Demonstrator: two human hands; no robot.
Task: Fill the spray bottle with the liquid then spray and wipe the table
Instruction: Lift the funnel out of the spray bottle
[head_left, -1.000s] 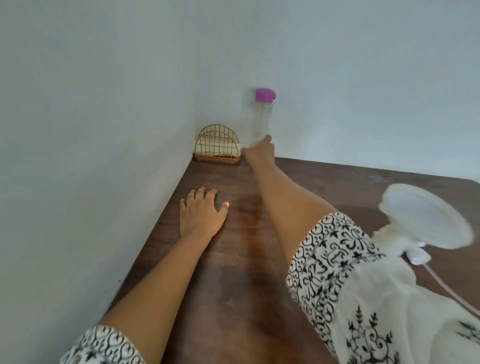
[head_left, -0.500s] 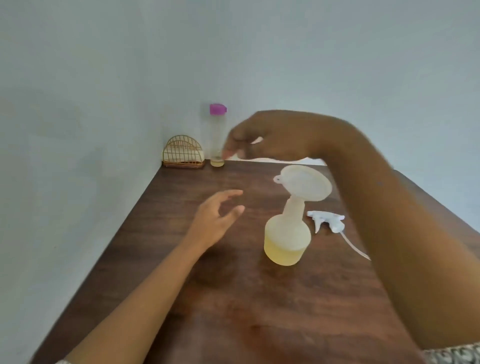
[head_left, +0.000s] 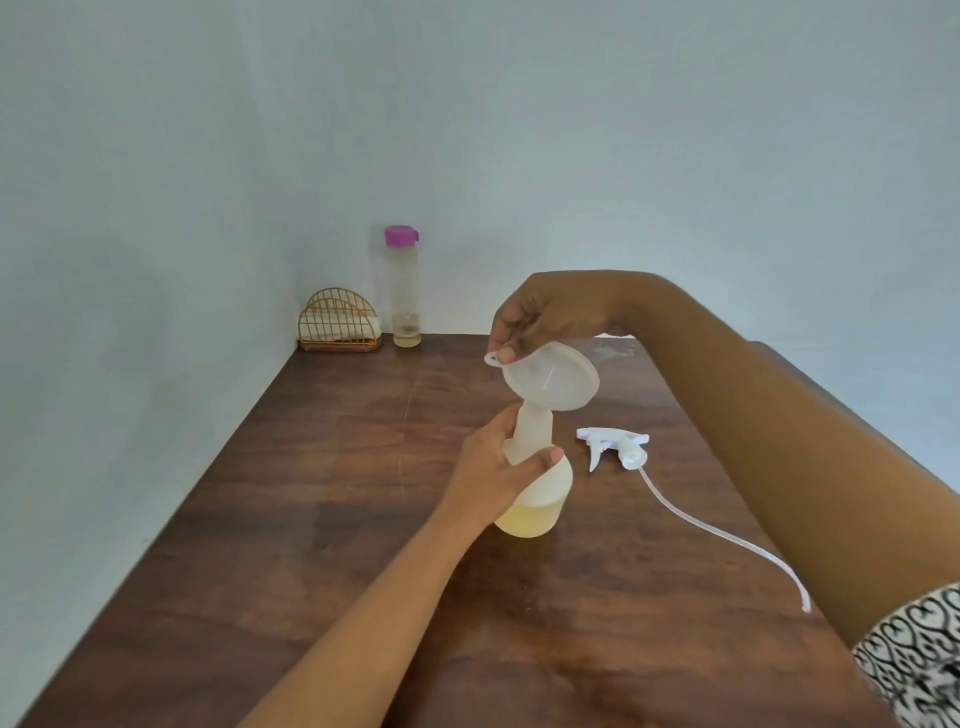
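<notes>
Filling apparently done, or nearly: spray bottle (head_left: 535, 488) upright on the table (head_left: 337, 545), pale yellow liquid in its lower part. Gripped round the neck and shoulder by the left hand (head_left: 493, 467), fingers curled about it, thumb across the front. Atop the bottle, tilted: a white funnel (head_left: 550, 382), stem at the bottle's mouth; seated or just lifted clear, cannot tell. Pinched at its rim tab between thumb and fingertips of the right hand (head_left: 545, 312), just above the bottle. Looks like the funnel-removal step.

Just right of the bottle, lying loose on the wood: the trigger head (head_left: 615, 447), dip tube trailing away to the near right. Well behind the bottle, against the wall: a capped clear bottle (head_left: 402, 291), only a little yellow liquid at its bottom, and beside it a gold wire holder (head_left: 340, 327) with something pale folded inside, perhaps napkins.

Left to do, judging by this: take off the funnel, screw on the trigger head, spray, fetch something to wipe with, wipe.
</notes>
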